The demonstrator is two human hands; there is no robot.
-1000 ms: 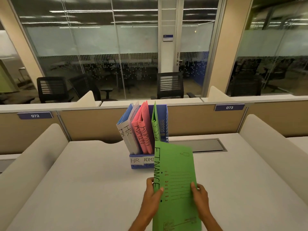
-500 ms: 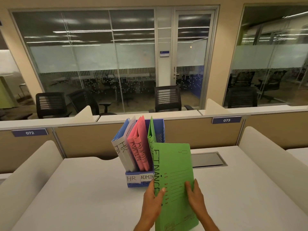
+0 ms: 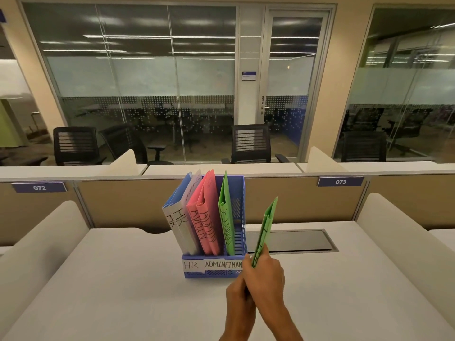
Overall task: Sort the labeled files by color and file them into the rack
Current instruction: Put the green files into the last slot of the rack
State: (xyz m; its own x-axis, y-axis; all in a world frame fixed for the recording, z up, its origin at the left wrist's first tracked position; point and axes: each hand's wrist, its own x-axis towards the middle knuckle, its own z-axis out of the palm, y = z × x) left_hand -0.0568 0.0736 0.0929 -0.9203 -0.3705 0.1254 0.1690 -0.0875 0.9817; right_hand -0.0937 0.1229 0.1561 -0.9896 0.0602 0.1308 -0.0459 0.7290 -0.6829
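Slot and file nearly line up, and that decides the next move. I hold the loose green file (image 3: 264, 230) edge-on, its long axis rising out of my hands and leaning toward the far right. My right hand (image 3: 266, 279) is wrapped round its lower end, fingers curled on it. My left hand (image 3: 237, 301) sits just below and to the left, apparently pinching the same lower edge, though the right hand covers most of its fingers.

The blue rack (image 3: 235, 184) stands on the desk (image 3: 123, 291) just left of and beyond my hands, and its near right corner almost touches my right hand. Blue and white HR files (image 3: 179, 215) fill the left slot and pink ADMIN files (image 3: 205, 217) the middle one. One racked green file (image 3: 225, 217) stands at the left of the right slot, above the FINANCE label (image 3: 232, 264).

So the open space lies to the far left of my file's tip. I judge I must lift it, swing the top left until it stands parallel to the racked one, then lower it in; the right hand is nearer and should steer
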